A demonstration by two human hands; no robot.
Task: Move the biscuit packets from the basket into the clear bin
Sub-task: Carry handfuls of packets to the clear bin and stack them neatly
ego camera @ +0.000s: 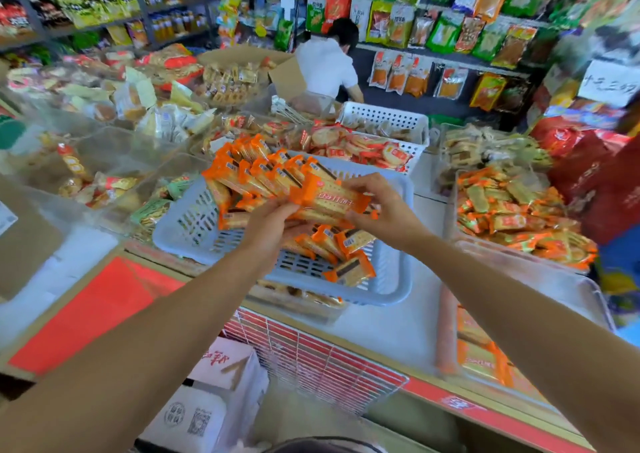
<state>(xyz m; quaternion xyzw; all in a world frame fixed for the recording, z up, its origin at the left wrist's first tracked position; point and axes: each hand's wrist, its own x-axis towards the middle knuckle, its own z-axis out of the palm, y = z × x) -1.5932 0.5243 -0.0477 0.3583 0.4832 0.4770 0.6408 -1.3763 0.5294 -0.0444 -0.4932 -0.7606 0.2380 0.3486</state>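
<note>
A pale blue slotted basket (194, 224) sits tilted on the counter in front of me, with several orange biscuit packets (346, 241) loose inside it. My left hand (273, 220) grips a fanned stack of the same orange packets (263, 172) above the basket. My right hand (381, 206) pinches the right end of the nearest packet (332, 198) of that stack. To the right stands the clear bin (450, 203), piled with orange biscuit packets (512, 217).
A white slotted basket (384, 120) of round crackers stands behind the blue one. Clear bins of other snacks fill the left side. A person in a white shirt (325, 64) bends over at the back. A wire rack (311, 352) and cartons sit below the counter edge.
</note>
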